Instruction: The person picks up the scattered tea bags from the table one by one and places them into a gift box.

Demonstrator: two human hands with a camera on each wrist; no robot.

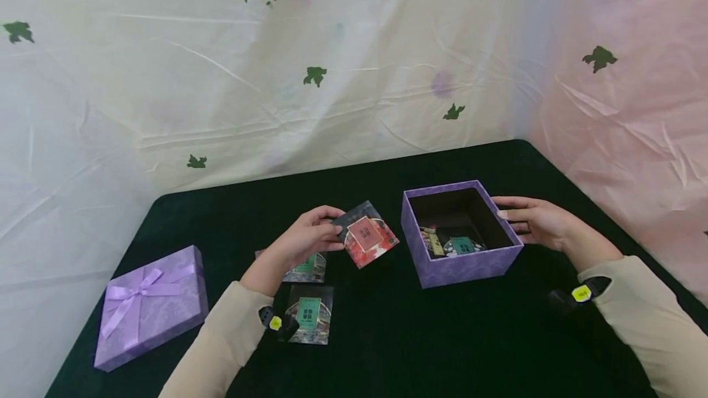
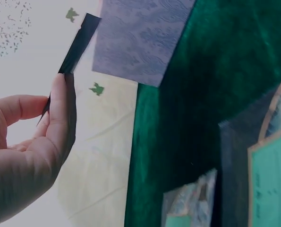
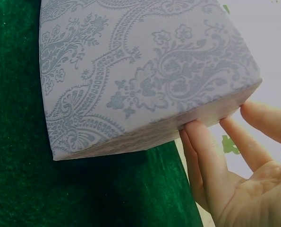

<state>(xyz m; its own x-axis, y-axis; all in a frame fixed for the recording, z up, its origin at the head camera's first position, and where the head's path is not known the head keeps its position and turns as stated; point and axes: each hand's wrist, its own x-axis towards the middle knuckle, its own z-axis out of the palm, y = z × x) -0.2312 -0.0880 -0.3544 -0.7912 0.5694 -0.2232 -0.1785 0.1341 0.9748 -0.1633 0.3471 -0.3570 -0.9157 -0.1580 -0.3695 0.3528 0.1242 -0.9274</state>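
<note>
My left hand (image 1: 312, 235) pinches a flat square packet (image 1: 365, 234) with a red floral print between thumb and fingers, left of the box and above the table. In the left wrist view that packet (image 2: 80, 43) shows edge-on and dark. A purple patterned box (image 1: 467, 272) stands lidless, with green-labelled and yellow-labelled packets (image 1: 463, 245) on its floor. Against the box's right wall rest the fingertips of my right hand (image 1: 539, 224), fingers mostly straight; the right wrist view shows them touching the box side (image 3: 145, 80). Two green-labelled packets (image 1: 310, 314) lie on the table, one partly behind my left forearm.
A purple lid (image 1: 160, 306) with a ribbon bow lies at the left of the dark green table (image 1: 420, 343). Behind the table hangs a pale curtain (image 1: 354, 115) with a leaf print, and a pinkish one (image 1: 636, 115) is on the right.
</note>
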